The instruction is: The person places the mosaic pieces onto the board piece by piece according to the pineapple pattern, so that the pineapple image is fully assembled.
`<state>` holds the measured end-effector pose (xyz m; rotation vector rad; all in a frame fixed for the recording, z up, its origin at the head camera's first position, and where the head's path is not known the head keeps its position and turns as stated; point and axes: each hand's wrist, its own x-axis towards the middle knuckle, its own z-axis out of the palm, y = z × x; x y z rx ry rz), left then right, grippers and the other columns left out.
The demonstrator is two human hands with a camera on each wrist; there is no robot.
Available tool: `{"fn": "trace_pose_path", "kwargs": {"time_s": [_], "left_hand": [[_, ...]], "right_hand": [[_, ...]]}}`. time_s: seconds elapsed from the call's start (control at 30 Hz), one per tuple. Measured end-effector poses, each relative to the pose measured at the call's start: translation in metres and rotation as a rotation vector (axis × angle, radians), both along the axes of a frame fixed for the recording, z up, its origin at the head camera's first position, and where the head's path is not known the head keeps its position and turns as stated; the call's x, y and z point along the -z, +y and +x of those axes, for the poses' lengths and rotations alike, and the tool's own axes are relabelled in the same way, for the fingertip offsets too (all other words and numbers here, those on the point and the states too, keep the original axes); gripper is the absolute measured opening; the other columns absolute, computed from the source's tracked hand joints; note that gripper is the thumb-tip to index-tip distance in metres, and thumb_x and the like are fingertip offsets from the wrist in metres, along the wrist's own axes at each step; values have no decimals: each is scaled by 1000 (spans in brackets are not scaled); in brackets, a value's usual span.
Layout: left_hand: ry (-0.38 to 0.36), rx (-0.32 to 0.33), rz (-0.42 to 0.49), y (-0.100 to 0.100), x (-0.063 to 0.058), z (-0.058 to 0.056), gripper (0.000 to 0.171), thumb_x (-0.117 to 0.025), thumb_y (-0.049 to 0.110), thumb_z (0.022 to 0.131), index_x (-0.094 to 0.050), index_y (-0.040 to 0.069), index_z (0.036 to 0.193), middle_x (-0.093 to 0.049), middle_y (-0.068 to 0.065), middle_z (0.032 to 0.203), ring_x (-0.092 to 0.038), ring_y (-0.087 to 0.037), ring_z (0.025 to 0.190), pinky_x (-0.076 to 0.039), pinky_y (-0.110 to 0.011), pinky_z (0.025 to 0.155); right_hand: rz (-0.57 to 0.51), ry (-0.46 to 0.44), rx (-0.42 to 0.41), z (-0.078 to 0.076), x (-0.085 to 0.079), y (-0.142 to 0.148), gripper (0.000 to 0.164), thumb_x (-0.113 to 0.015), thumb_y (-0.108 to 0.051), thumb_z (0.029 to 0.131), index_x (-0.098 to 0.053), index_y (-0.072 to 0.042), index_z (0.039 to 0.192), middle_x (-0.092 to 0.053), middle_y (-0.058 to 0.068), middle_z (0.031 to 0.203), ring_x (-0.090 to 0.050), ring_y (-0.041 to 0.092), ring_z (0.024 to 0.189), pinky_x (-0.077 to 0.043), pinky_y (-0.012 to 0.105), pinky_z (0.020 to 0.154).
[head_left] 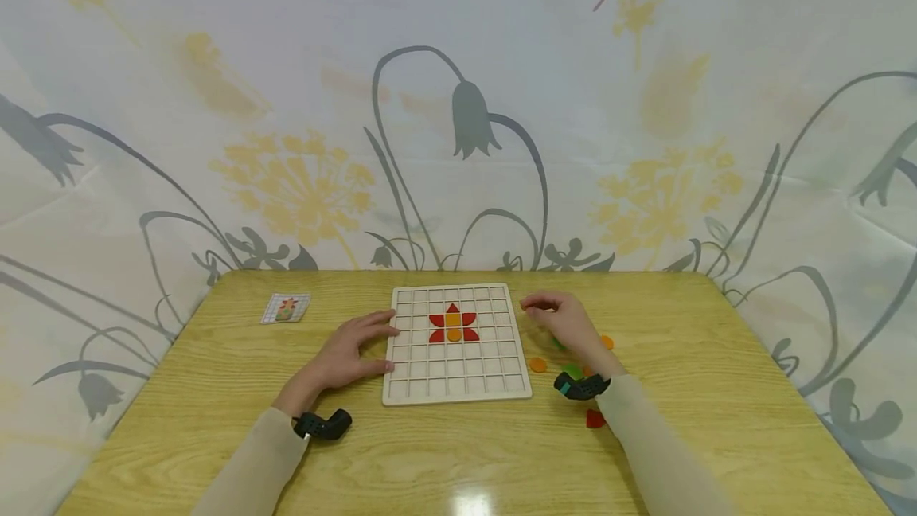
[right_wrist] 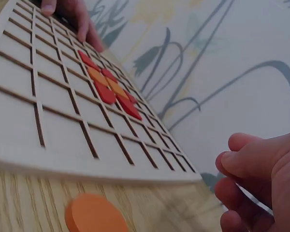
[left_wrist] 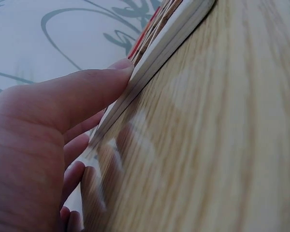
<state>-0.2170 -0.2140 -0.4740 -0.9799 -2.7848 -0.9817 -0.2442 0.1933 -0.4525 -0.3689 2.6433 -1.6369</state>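
Note:
A pale wooden grid board [head_left: 419, 369] lies on the table, with several red petal pieces [head_left: 469, 318], a red triangle [head_left: 453, 309], an orange square [head_left: 454, 320] and an orange disc [head_left: 454, 335] set in its cells. My left hand [head_left: 349, 352] rests at the board's left edge, fingers extended; its thumb [left_wrist: 94, 92] touches the side in the left wrist view. Just off the board's right side, my right hand [head_left: 567, 323] pinches a small orange-red piece [head_left: 524, 305] between thumb and fingertips. In the right wrist view the fingers hide that piece.
Around my right wrist lie loose pieces: an orange disc [head_left: 538, 365], a green piece [head_left: 571, 371], another orange piece [head_left: 607, 342] and a red piece [head_left: 595, 419]. A small pattern card [head_left: 286, 308] lies at the back left. Behind the table [head_left: 430, 460] hangs a flower-printed cloth [head_left: 301, 86].

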Motion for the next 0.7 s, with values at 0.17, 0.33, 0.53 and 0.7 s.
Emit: {"fn": "trace_pose_path", "kwargs": {"time_s": [0.17, 0.33, 0.53, 0.7], "left_hand": [[16, 7, -7, -2, 1, -1, 55, -77, 35, 86, -65, 10, 133, -43, -13, 153, -37, -41, 140, -27, -64, 110], [22, 5, -5, -2, 2, -1, 55, -77, 35, 86, -65, 10, 133, -43, -13, 153, -37, -41, 139, -27, -65, 110], [1, -4, -12, -1, 2, -1, 56, -78, 36, 85, -65, 11, 133, -42, -10, 154, -35, -38, 141, -25, -63, 112], [2, -9, -11, -1, 2, -1, 56, -78, 36, 85, -65, 12, 133, -42, -10, 154, -35, -38, 141, -25, -63, 112]], "right_hand": [[77, 5, 21, 5, 4, 38, 23, -64, -14, 99, -73, 0, 116, -70, 13, 115, -64, 27, 104, -52, 29, 82], [166, 7, 50, 15, 6, 77, 24, -64, -18, 99, -73, -4, 116, -70, 12, 117, -61, 26, 106, -50, 25, 81], [246, 9, 69, 32, 6, 112, 28, -64, -24, 100, -73, -4, 117, -69, 14, 119, -61, 31, 109, -49, 28, 84], [238, -29, 89, 40, 9, 127, 31, -63, -28, 100, -73, -5, 117, -68, 13, 121, -59, 31, 113, -47, 23, 86]]}}
